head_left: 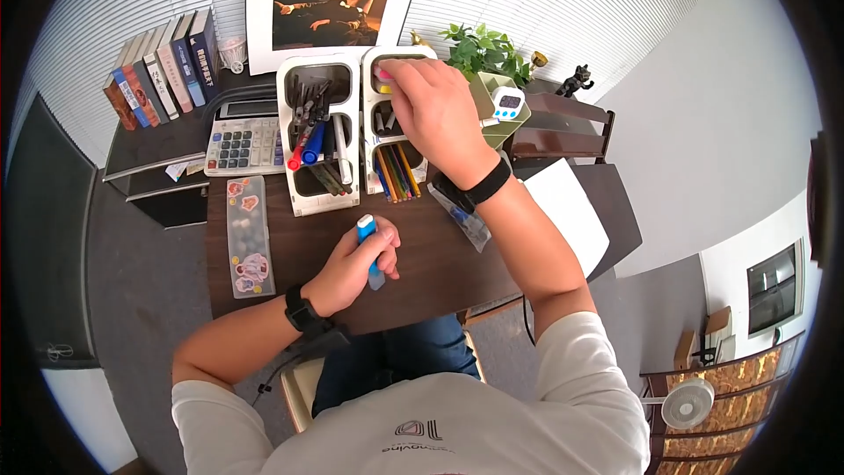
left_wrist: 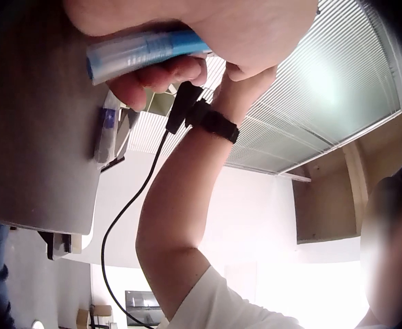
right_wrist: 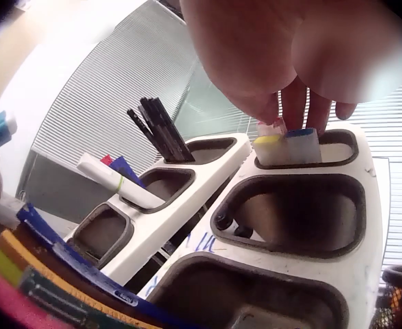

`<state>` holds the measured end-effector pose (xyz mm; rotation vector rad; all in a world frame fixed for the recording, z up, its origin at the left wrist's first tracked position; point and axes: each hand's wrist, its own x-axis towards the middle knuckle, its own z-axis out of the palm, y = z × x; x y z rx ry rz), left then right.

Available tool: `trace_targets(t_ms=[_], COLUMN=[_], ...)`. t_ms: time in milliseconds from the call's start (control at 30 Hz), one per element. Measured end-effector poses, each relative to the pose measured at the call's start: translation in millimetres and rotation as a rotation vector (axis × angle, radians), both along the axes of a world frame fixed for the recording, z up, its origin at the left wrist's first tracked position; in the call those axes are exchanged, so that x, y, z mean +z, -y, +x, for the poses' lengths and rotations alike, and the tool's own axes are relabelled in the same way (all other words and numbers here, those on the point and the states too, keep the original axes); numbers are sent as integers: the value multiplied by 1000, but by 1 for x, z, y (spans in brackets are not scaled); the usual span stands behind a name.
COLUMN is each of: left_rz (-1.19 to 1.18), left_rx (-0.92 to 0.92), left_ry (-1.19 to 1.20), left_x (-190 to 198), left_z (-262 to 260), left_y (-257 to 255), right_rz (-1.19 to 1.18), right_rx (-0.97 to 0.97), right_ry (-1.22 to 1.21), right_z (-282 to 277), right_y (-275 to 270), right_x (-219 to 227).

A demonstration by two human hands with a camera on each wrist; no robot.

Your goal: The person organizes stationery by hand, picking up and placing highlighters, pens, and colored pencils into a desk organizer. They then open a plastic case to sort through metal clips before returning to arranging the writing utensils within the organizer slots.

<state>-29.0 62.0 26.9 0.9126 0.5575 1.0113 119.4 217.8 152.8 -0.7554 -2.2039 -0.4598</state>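
Note:
My left hand (head_left: 359, 262) grips a blue highlighter (head_left: 367, 227) with a translucent cap, above the desk in front of me. In the left wrist view, the cap end of the highlighter (left_wrist: 129, 56) sticks out past the curled fingers. My right hand (head_left: 440, 110) reaches down into the far compartment of the right-hand pen organizer (right_wrist: 221, 226). Its fingertips pinch a pink highlighter (right_wrist: 272, 127), partly hidden by the hand. Right beside that stand a yellow-ended highlighter (right_wrist: 267, 151) and a blue-ended one (right_wrist: 302, 145) in the same compartment.
On the left stands a second organizer (head_left: 318, 202) full of pens, beside a calculator (head_left: 237, 148). A stickered pencil case (head_left: 249, 242) lies at the left edge. Colored pencils (head_left: 397, 171) fill the near compartment. White paper (head_left: 567, 215) and a timer (head_left: 508, 103) are on the right.

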Motion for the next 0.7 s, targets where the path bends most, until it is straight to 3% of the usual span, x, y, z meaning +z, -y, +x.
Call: trace_targets(t_ms=[100,200,333,400,500,600,667,700], left_rz=[15,82,69,58,-24,-79,-21,33], left_rx=[28,111,211,161,178,132,85,42], left_ry=[-25,-44,6,95,176,171,178,185], left_x=[-1,-9,-3,-7,-4,0,-8,-12], left_z=[2,2,-5,-4,1,5,5,4], left_y=[-1,-2,4,4,7,8,5,4], right_rz=[16,-109,-552,-699,-925,-850,-831,-689], right_rx=[39,105,267,236,244,224,217,197], right_ry=[-57,-204,-192,-71,-251,-465,-477,-458], right_z=[1,14,39,48,56,59,64,66], right_y=[6,46,124,151,172,175,168,164], right_x=[0,2,-31,-39,-65,-72,-59,-50])
